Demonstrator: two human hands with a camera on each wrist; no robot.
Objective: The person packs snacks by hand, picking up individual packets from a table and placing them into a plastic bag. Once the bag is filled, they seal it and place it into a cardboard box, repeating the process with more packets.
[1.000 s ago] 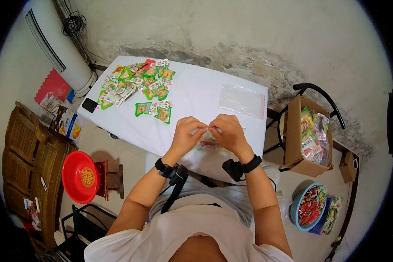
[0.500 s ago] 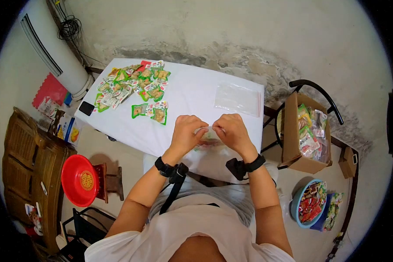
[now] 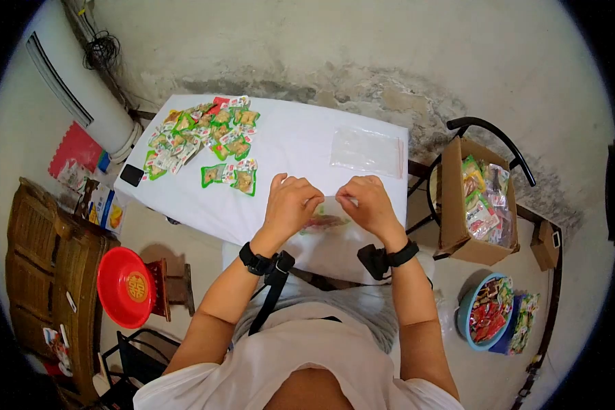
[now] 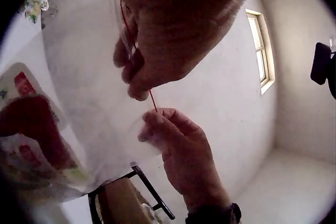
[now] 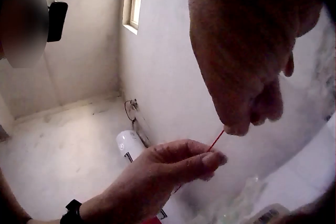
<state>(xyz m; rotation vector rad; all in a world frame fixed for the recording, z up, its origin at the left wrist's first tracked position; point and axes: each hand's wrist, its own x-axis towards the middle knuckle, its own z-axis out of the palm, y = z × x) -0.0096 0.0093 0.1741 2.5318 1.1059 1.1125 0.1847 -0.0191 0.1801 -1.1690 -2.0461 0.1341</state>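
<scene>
Both hands hold a clear zip bag [image 3: 326,222] between them over the table's near edge. Thumb and fingers of the left hand [image 3: 292,205] pinch its top edge on one side. A short way along the same edge, the right hand [image 3: 367,205] pinches it too. Between the fingertips a red seal line [image 4: 153,100] shows, stretched straight in both wrist views. Below the hands the bag hangs with reddish and white snack packets [image 4: 39,129] inside. Another clear bag [image 3: 367,152] lies flat on the table, beyond the right hand.
Green and white snack packets [image 3: 212,133] lie heaped at the table's far left, beside a black phone [image 3: 131,175]. To the right, a cardboard box [image 3: 468,236] of packets sits on a chair. A blue basin [image 3: 466,321] stands on the floor, a red basin [image 3: 119,287] at left.
The fingertips, nearly together a second ago, have moved apart along the bag's top edge. Both hands still pinch it. The head view has shifted slightly.
</scene>
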